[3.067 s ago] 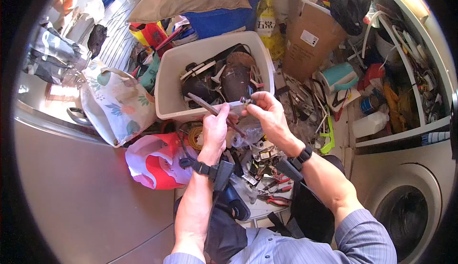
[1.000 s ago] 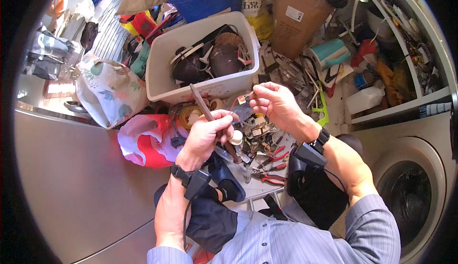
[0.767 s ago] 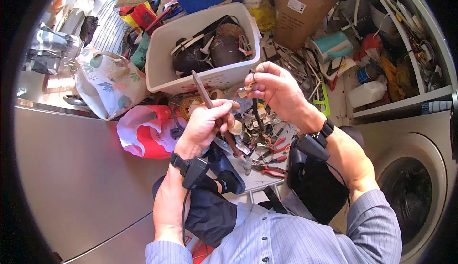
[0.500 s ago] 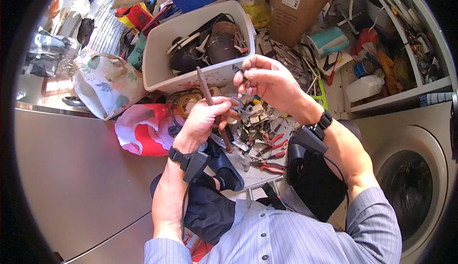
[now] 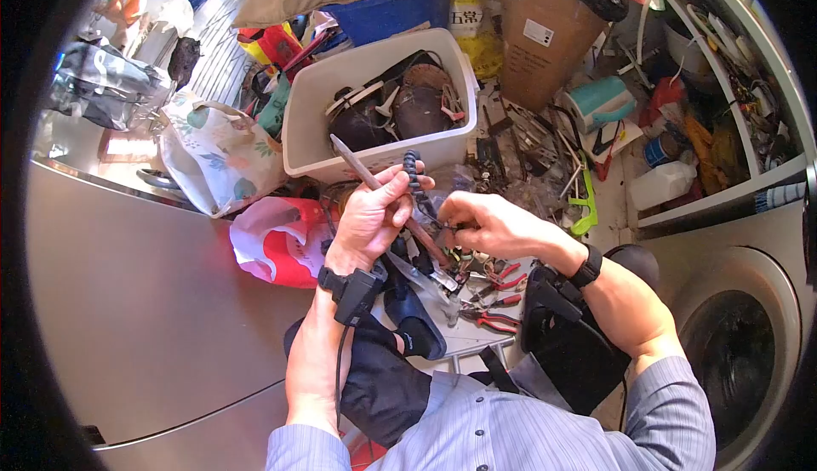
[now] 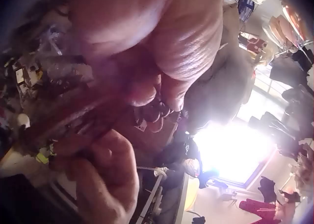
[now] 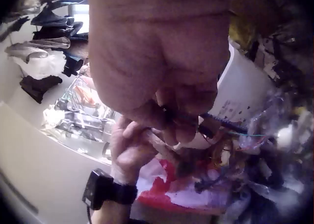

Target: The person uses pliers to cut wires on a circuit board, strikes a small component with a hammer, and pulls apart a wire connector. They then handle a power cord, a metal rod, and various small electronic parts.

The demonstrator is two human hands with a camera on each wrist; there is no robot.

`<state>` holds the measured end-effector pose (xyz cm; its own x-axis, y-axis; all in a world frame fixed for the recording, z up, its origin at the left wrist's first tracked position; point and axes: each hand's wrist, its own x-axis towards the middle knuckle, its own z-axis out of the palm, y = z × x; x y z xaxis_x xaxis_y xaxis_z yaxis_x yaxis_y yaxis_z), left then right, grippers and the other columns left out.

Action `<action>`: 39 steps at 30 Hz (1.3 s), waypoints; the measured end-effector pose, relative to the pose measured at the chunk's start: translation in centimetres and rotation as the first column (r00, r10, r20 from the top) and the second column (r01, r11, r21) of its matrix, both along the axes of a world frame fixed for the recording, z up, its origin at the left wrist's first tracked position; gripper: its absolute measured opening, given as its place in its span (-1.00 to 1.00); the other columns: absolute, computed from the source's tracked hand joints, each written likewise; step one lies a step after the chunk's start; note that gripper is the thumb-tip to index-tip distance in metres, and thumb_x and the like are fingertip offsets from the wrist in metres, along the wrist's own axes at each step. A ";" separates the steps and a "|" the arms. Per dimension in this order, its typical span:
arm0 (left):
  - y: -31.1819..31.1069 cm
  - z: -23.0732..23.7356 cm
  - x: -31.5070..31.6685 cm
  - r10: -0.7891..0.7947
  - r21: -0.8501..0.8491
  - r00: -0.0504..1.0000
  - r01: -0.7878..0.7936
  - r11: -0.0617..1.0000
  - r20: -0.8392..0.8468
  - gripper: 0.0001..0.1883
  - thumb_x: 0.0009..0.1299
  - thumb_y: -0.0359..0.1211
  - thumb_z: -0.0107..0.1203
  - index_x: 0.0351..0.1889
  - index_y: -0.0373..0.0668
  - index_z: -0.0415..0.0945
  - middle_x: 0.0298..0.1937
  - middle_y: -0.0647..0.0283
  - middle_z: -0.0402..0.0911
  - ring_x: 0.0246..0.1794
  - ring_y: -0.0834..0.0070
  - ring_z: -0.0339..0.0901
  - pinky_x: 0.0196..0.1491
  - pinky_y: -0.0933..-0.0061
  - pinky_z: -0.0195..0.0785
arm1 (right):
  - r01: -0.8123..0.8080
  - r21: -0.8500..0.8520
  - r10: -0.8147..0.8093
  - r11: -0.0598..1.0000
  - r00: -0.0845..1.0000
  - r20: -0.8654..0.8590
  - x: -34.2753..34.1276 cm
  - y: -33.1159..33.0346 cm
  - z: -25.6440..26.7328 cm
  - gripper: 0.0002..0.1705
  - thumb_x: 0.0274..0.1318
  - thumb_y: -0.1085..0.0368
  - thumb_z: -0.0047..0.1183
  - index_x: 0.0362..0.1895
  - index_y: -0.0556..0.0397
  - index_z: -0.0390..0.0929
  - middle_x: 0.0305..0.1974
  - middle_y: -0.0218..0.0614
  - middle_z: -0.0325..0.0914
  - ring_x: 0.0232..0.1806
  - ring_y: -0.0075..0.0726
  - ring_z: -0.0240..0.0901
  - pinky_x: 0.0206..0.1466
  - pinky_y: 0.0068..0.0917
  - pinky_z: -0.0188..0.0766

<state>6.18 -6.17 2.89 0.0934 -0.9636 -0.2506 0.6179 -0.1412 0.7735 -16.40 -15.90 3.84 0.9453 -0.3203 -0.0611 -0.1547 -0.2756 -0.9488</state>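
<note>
My left hand [image 5: 368,222] grips a long brown stick-like tool [image 5: 353,161], its pale tapered end pointing up toward the bin. A black coiled cord [image 5: 412,168] stands up at the left fingertips, with a thin dark strand running down toward the right hand. My right hand [image 5: 498,226] is close on the right with fingers curled, pinching a dark piece of this cord. In the right wrist view, the coiled cord [image 7: 222,123] and a thin green wire extend from beneath the right fingers. The left wrist view is dim, and the right hand [image 6: 105,177] appears below the left.
A white bin [image 5: 380,152] with dark shoe-like items is ahead. Loose parts and red-handled pliers [image 5: 494,321] lie on the floor below. A red-and-white bag [image 5: 281,245] and a floral bag [image 5: 223,158] stand left; a washing machine [image 5: 770,301] stands right.
The right hand has come down and nearer the left from its raised position. The small part with coloured wires is hidden now, and the coiled cord shows upright at the left hand.
</note>
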 end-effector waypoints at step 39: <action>1.9 4.5 -2.6 0.083 0.153 0.798 -0.215 0.965 0.597 -0.76 0.46 -0.29 0.31 -0.02 -0.24 0.70 -0.58 0.51 0.50 -0.67 0.78 0.29 -0.60 0.64 0.00 | 0.215 0.554 -0.299 0.804 0.952 0.065 -1.7 1.0 -0.8 -0.76 0.37 0.23 0.22 -0.15 0.20 0.69 -0.35 -0.39 0.69 -0.30 -0.58 0.56 -0.18 -0.52 0.51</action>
